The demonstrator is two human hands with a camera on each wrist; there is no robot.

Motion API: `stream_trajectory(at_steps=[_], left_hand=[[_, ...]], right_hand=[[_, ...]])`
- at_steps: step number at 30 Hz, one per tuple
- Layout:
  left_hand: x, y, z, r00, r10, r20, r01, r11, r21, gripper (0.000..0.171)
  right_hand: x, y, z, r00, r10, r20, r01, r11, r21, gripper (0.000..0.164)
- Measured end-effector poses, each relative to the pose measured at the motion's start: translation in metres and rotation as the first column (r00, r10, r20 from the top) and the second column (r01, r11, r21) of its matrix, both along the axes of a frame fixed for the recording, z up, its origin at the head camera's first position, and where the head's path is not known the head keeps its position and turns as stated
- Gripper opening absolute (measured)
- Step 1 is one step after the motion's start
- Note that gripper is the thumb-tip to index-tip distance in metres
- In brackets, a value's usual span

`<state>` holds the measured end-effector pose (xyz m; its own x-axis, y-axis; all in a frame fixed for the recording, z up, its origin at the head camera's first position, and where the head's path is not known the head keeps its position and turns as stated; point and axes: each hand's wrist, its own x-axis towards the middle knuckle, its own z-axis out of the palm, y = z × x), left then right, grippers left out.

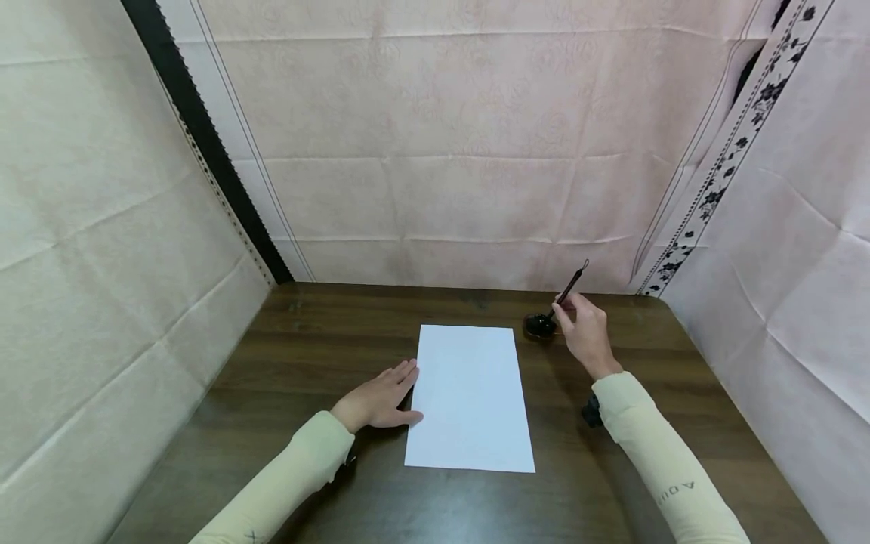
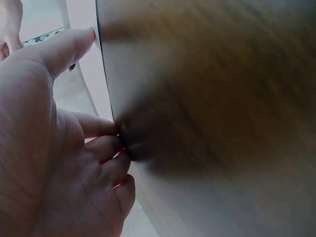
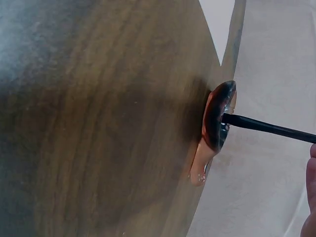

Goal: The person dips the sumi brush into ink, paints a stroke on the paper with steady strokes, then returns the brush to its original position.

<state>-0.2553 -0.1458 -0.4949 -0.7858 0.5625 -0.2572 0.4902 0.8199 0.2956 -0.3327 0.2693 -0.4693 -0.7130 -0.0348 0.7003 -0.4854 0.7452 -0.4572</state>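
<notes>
A blank white sheet of paper (image 1: 472,400) lies on the table. My left hand (image 1: 381,397) rests at its left edge with the fingers extended, the thumb and fingertips touching the paper's margin. To the right of the sheet, my right hand (image 1: 586,336) pinches a dark writing brush (image 1: 575,278) with a small loop at its upper end. The brush leans, its lower end down in a small shallow dish (image 1: 540,326) of black liquid that looks like ink. In the right wrist view the dish (image 3: 213,121) has an orange-tinted, see-through side; the brush's tip is hidden in it.
The dark brown wooden table (image 1: 306,332) ends at the back against a pale cloth wall (image 1: 476,151). Cloth also hangs at the left (image 1: 102,227) and right, where a strip with a black floral print (image 1: 714,196) runs down.
</notes>
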Motion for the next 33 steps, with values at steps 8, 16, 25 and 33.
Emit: stream_trajectory(at_steps=[8, 16, 25, 33], left_hand=[[-0.002, -0.001, -0.002, 1.000, 0.001, -0.010, -0.001, 1.000, -0.011, 0.093], [-0.002, 0.000, -0.002, 1.000, 0.002, -0.002, -0.002, 1.000, -0.016, 0.094], [-0.002, 0.001, -0.002, 1.000, -0.007, -0.003, 0.007, 1.000, -0.012, 0.093], [-0.002, 0.000, -0.003, 1.000, -0.007, -0.005, 0.007, 1.000, -0.015, 0.093]], right_hand=[[-0.003, 0.002, 0.009, 0.999, -0.007, -0.042, 0.006, 1.000, -0.009, 0.010], [-0.005, 0.004, 0.013, 0.999, -0.006, -0.051, 0.005, 1.000, -0.011, 0.012], [-0.006, 0.007, 0.003, 0.996, -0.041, -0.073, 0.039, 0.999, -0.033, 0.011], [-0.005, 0.010, 0.000, 0.996, -0.029, -0.089, 0.029, 1.000, 0.000, 0.009]])
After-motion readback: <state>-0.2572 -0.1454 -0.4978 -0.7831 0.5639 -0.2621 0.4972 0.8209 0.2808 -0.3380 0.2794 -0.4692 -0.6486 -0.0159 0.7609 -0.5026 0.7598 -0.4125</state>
